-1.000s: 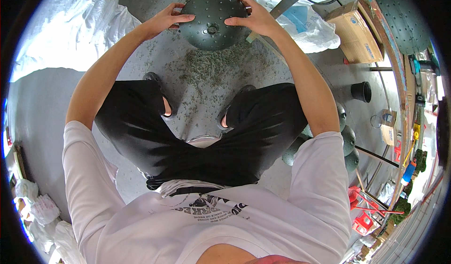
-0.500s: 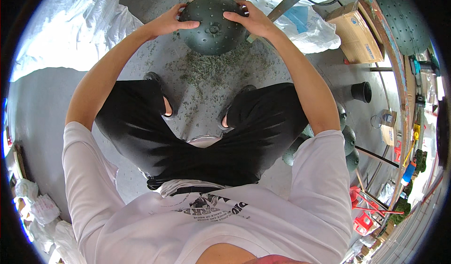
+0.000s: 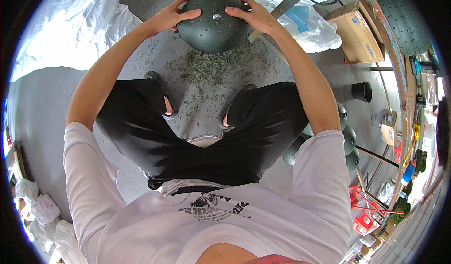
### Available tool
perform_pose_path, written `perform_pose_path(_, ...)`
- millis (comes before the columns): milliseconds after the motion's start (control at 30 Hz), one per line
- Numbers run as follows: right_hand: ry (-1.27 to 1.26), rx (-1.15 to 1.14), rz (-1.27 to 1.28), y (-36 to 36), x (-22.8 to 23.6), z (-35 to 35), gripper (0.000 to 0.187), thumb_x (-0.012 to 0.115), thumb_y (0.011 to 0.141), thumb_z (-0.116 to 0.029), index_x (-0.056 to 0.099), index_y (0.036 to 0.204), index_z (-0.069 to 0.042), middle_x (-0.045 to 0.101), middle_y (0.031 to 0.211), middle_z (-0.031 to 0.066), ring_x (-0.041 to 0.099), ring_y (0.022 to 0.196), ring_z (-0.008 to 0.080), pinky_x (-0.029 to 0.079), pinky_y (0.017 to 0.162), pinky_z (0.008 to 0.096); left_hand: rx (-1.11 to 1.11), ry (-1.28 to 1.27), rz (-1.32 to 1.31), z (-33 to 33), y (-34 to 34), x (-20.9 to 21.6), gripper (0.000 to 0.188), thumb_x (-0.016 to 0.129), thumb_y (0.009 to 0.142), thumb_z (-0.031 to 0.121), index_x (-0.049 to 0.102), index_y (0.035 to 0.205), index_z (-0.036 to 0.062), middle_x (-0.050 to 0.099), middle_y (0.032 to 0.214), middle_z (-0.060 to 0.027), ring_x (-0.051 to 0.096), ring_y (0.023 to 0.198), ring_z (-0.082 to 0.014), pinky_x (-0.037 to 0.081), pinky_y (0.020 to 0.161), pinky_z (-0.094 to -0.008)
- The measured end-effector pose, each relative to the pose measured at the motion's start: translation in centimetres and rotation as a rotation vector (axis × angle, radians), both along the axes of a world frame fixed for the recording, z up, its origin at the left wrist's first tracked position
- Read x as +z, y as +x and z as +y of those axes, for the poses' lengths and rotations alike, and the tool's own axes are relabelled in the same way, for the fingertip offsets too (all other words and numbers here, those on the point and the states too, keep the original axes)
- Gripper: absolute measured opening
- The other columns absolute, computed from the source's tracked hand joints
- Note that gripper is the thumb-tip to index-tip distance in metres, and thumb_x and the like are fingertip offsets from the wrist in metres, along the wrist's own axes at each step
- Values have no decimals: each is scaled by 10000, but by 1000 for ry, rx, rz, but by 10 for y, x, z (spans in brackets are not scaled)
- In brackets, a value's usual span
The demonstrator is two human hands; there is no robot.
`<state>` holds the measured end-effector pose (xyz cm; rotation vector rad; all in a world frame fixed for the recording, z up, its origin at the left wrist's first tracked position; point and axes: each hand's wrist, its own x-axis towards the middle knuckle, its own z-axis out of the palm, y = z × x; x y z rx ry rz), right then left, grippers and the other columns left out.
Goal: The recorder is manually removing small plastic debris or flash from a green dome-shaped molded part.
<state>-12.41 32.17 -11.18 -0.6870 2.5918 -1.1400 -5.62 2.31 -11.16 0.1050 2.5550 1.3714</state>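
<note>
Between my two hands is a large dark green ball (image 3: 213,31), its surface dotted with small raised studs. My left hand (image 3: 171,17) grips its left side, thumb lying across the top. On the right side my right hand (image 3: 257,16) holds it the same way, thumb pointing inward. The fingertips curl behind the ball and are partly hidden. A pale, shiny spot shows on the ball between the two thumbs. Beneath it, many small green bits (image 3: 213,69) are scattered over the grey floor in front of my feet.
White plastic sheeting (image 3: 70,29) lies at the far left, and more plastic (image 3: 310,29) at the far right. A cardboard box (image 3: 354,34), a black bucket (image 3: 361,92) and several green balls (image 3: 348,139) stand to the right. A metal frame (image 3: 392,52) rises beside them.
The ball has turned between my hands; the round, ringed spot facing up has given way to a pale, shiny one. Both hands still hold it in nearly the same place.
</note>
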Motion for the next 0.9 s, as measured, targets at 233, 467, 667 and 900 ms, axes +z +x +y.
perform_pose_path(233, -45, -22, -46, 6, 20, -4, 1221, 702, 695, -834, 448, 1450, 91, 578, 1349, 303, 597, 1254, 397, 466, 1079, 446, 45, 18, 21, 1, 4, 7, 1097, 670, 740, 818, 408, 1547, 123, 643, 1295, -207, 676, 1072, -273, 563, 761, -332)
perform_pose_path(467, -12, -46, -13, 2, 9, 0, 1222, 686, 695, -848, 453, 1449, 85, 590, 1341, 290, 602, 1248, 395, 463, 1081, 442, 14, -20, 39, 2, 1, 2, 1060, 598, 786, 836, 393, 1556, 138, 626, 1228, -176, 645, 1065, -265, 561, 754, -339)
perform_pose_path(667, -24, -35, -23, 0, 10, -2, 1200, 675, 700, -855, 479, 1437, 72, 596, 1335, 288, 600, 1252, 393, 465, 1080, 454, 45, -15, 31, 0, -1, 2, 1100, 646, 732, 841, 433, 1538, 123, 675, 1214, -174, 675, 977, -223, 534, 677, -300)
perform_pose_path(900, -28, -48, -23, 0, 8, 0, 1179, 678, 706, -846, 489, 1437, 58, 604, 1328, 277, 602, 1252, 385, 468, 1076, 446, 30, -62, 33, 1, -2, 6, 1008, 611, 810, 800, 427, 1540, 129, 639, 1140, -131, 659, 964, -211, 551, 694, -297)
